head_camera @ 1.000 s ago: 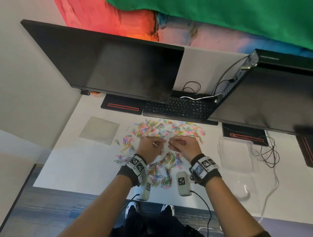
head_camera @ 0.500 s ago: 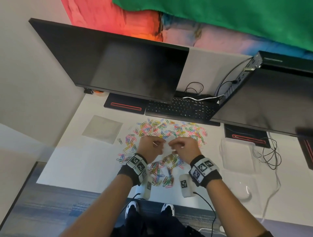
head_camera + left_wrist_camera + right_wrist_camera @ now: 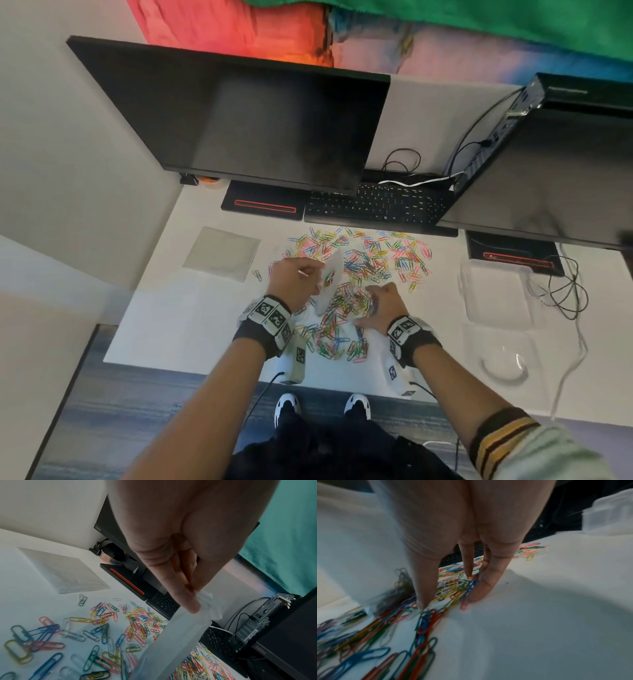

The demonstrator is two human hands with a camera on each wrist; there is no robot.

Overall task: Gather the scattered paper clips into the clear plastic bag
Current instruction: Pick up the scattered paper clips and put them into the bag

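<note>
Coloured paper clips (image 3: 370, 257) lie scattered over the white desk (image 3: 191, 322) in front of the keyboard. My left hand (image 3: 318, 279) pinches the top edge of the clear plastic bag (image 3: 334, 270), which hangs tilted above the clips with a few clips inside. In the left wrist view the left hand (image 3: 193, 601) pinches the bag (image 3: 171, 642) between thumb and fingers, above the clips (image 3: 137, 626). My right hand (image 3: 368, 305) is down on the pile to the bag's right. In the right wrist view the right hand (image 3: 448, 599) has straight fingertips (image 3: 477, 592) on the clips (image 3: 423, 622), beside the bag (image 3: 373, 561).
A black keyboard (image 3: 376, 205) and two monitors (image 3: 257, 120) (image 3: 548, 171) stand behind the clips. A grey square pad (image 3: 222, 253) lies at the left. Clear plastic containers (image 3: 496, 294) and loose cables (image 3: 565, 291) sit at the right. The desk's front edge runs under my wrists.
Both hands were together at the bag's top. My right hand has let go and dropped right onto the clip pile, while my left hand alone holds the bag.
</note>
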